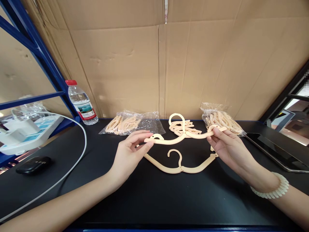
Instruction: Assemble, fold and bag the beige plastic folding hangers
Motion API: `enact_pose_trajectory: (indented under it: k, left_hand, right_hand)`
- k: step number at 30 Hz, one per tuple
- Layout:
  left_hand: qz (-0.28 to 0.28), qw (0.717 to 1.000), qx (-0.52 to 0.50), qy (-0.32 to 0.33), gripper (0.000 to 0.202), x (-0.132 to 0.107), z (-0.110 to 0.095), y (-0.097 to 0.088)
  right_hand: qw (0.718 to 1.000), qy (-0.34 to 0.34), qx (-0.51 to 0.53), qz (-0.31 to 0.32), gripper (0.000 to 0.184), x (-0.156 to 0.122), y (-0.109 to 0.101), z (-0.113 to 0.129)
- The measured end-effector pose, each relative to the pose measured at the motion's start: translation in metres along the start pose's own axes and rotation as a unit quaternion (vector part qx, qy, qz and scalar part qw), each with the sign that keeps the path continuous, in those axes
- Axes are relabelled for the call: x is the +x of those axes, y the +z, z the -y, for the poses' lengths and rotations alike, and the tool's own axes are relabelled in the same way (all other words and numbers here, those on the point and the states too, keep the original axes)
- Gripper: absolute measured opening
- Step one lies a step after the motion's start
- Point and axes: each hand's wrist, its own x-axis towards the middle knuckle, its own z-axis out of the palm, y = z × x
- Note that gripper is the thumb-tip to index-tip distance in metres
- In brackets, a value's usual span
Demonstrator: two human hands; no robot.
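My left hand (131,151) pinches the left end of a cream plastic hanger (180,137) held just above the black table (154,199). The hanger's right end is pinched in my right hand (227,146), so the hanger spans between the two hands with its hook pointing up. A second cream hanger (180,166) lies flat on the table right below the held one, hook up. A loose pile of hanger parts (184,128) sits behind it. Two clear bags of the same cream parts lie at the back, one left (131,123) and one right (222,120).
A water bottle (81,103) stands at back left by blue shelving (36,48). A white power strip (26,132) with a white cable (72,167) and a black mouse (33,164) are on the left. A tablet (272,148) lies on the right. Cardboard (159,64) walls the back.
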Motion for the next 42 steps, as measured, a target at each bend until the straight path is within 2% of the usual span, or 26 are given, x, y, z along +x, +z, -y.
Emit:
enact_pose_trajectory:
  k: [3,5,11,15,18,21,24,28,33,38,42]
  left_hand:
    - [0.019,0.994,-0.071,-0.077,0.029,-0.003,-0.001,0.002]
    - [0.027,0.989,-0.102,-0.104,0.032,-0.004,-0.002,0.003]
    - [0.021,0.979,-0.164,-0.116,0.029,-0.004,-0.007,0.007]
    - [0.042,0.977,-0.170,-0.123,0.024,-0.007,-0.008,0.011]
    - [0.083,0.979,-0.147,-0.117,0.025,-0.012,-0.007,0.017]
    - [0.126,0.979,-0.131,-0.095,0.024,-0.019,-0.007,0.021]
    - [0.141,0.981,-0.112,-0.077,0.020,-0.022,-0.009,0.022]
    - [0.125,0.986,-0.091,-0.066,0.024,-0.021,-0.010,0.022]
    - [0.103,0.989,-0.091,-0.047,0.023,-0.020,-0.010,0.023]
    - [0.136,0.987,-0.075,-0.038,0.026,-0.026,-0.011,0.025]
    - [0.137,0.989,-0.045,-0.006,0.033,-0.029,-0.009,0.026]
  right_hand:
    - [1.000,0.006,-0.002,0.007,0.006,-0.004,0.003,-0.002]
    - [1.000,0.012,-0.003,0.007,0.007,-0.006,0.005,-0.003]
    - [0.999,0.016,-0.034,0.034,0.010,-0.011,0.009,-0.003]
    - [0.989,0.014,-0.085,0.122,0.015,-0.019,0.015,-0.006]
    - [0.969,0.014,-0.164,0.185,0.025,-0.028,0.019,-0.009]
    - [0.926,0.028,-0.277,0.253,0.023,-0.036,0.025,-0.010]
    - [0.902,0.065,-0.309,0.295,0.024,-0.042,0.030,-0.010]
    - [0.907,0.085,-0.298,0.284,0.028,-0.044,0.036,-0.009]
    - [0.917,0.073,-0.288,0.268,0.023,-0.048,0.038,-0.010]
    - [0.926,0.063,-0.286,0.240,0.025,-0.056,0.040,-0.014]
    - [0.928,0.078,-0.292,0.220,0.030,-0.059,0.042,-0.015]
